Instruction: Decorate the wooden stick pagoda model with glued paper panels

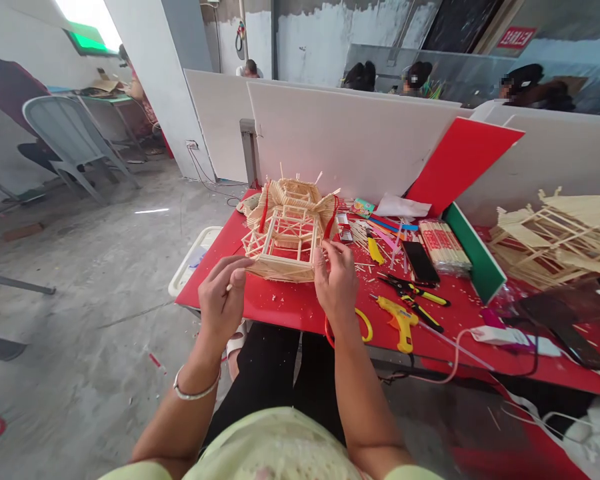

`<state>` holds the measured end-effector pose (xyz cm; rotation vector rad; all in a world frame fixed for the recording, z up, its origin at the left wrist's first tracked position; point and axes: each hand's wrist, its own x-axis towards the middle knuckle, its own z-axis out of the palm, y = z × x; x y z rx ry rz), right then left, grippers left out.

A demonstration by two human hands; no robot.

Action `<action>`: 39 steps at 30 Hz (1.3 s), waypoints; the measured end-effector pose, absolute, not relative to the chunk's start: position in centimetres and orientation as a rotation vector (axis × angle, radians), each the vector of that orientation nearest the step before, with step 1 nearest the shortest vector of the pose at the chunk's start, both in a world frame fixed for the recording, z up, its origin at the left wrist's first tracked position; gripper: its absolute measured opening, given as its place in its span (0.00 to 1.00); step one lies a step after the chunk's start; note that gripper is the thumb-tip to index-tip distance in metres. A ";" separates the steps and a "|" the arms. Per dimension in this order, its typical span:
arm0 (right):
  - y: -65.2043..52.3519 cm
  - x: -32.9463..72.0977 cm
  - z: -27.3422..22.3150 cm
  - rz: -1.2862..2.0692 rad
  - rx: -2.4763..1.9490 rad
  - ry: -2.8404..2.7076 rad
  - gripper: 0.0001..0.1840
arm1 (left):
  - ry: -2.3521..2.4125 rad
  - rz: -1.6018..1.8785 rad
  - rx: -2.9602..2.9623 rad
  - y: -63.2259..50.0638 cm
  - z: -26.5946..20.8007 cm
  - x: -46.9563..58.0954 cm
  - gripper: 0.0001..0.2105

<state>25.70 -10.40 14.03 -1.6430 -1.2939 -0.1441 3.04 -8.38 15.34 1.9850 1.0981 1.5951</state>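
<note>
A pavilion-like model built of thin wooden sticks [293, 243] sits on the red tabletop, with red tassels hanging from its roof corners. My left hand [221, 293] is at the model's near left corner, thumb and fingers drawn together against its edge. A small pale tip shows by the left thumb; I cannot make out what it is. On the near right corner, my right hand [336, 277] pinches the frame between thumb and bent fingers, beside the right tassel.
Right of the model lie loose sticks [363, 237], a yellow-handled cutter [375, 251], a black phone [420, 262], pliers [423, 293], a yellow glue gun [399, 322] and stick packs [444, 245]. Another stick model [555, 240] stands far right. White boards [340, 140] rise behind.
</note>
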 end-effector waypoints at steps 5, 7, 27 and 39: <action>-13.7 23.9 15.0 -0.171 -1.428 -1.243 0.15 | 0.750 1.484 1.572 -11.0 15.4 4.3 0.30; -15.3 22.7 15.2 0.032 -1.323 -1.426 0.14 | 0.621 1.465 1.331 -11.6 16.0 5.1 0.35; -23.0 34.3 8.4 -0.066 -1.829 -1.197 0.17 | 0.617 1.084 1.453 -12.7 10.4 13.6 0.20; -24.8 41.0 4.3 0.366 -2.662 -0.610 0.19 | 0.577 0.916 1.348 -14.1 10.5 15.7 0.20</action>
